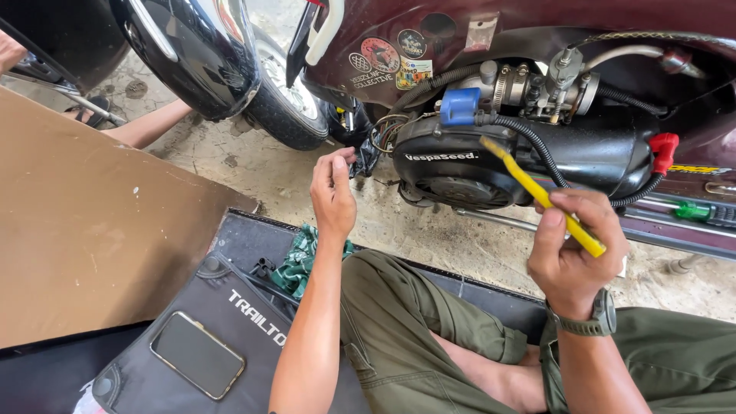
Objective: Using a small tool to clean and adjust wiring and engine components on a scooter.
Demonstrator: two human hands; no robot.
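Note:
My right hand [571, 249] grips a long yellow tool [540, 195] that slants up to the left, its tip near the black engine cover [460, 165] of a maroon scooter [537, 31]. My left hand [332, 192] is raised, its fingertips pinching a bundle of wires [368, 153] that hangs at the left of the engine cover. A blue cap [460, 106] and a black corrugated hose [537, 146] sit on top of the engine. I am seated in olive trousers [399, 330] on a black mat [230, 322].
A phone [197, 354] lies on the black mat, next to a green cloth [295, 264]. A brown board [84, 222] lies to the left. A black scooter's rear wheel [287, 103] stands behind. Another person's arm [146, 126] and sandalled foot [92, 113] are at upper left. A green-handled screwdriver [694, 211] rests at right.

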